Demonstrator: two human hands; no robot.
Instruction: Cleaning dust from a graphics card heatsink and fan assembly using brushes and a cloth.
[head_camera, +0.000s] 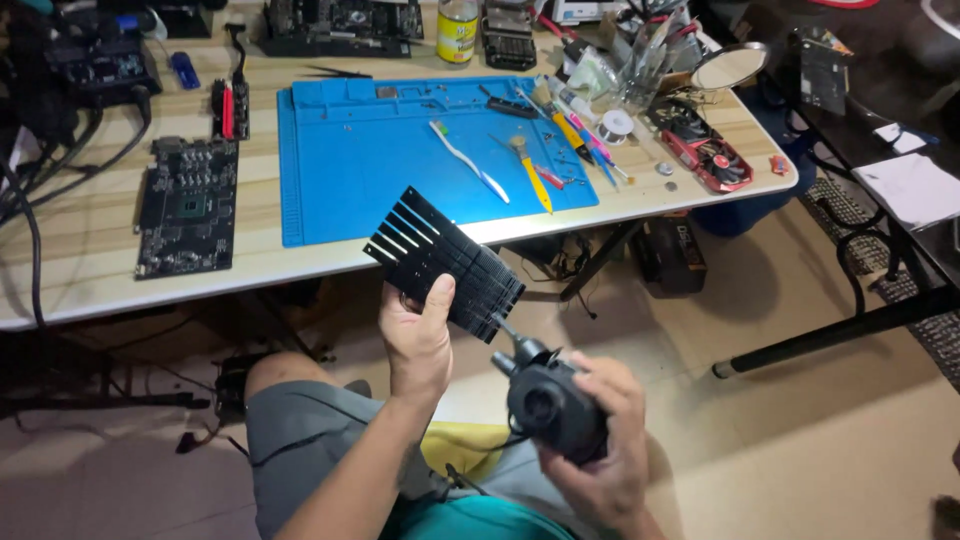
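Note:
My left hand grips a black finned heatsink by its lower edge and holds it tilted in front of the table edge. My right hand is wrapped around a small black electric air blower. Its thin nozzle points up and left and nearly touches the heatsink's lower right corner. Both hands hover over my lap, below the table.
A blue work mat lies on the wooden table with a toothbrush, a yellow-handled tool and small parts. A black circuit board sits left of the mat. A red graphics card lies at the right end.

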